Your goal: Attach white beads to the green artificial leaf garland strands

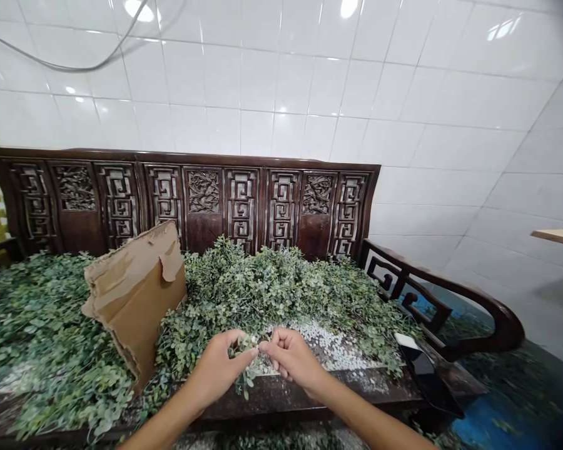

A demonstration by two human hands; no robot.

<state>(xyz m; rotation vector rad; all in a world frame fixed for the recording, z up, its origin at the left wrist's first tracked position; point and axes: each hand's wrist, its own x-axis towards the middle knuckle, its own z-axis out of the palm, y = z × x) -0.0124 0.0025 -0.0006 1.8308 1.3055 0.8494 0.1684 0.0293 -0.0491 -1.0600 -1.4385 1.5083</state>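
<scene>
My left hand (225, 365) pinches a small sprig of green artificial leaves (245, 380) between thumb and fingers, above the front edge of the wooden bench. Close beside it on the right, my right hand (291, 356) has its fingers curled and pinched together at the sprig's tip; what lies between them is too small to make out. Behind both hands rises a big heap of green leafy sprigs (272, 281). Small white pieces (338, 347) are scattered on the seat right of my right hand.
A torn cardboard piece (141, 294) stands upright among the greenery on the left. A black phone (425, 369) and a small white object (405, 340) lie at the seat's right end. The dark carved bench's curved armrest (488, 312) reaches forward at right.
</scene>
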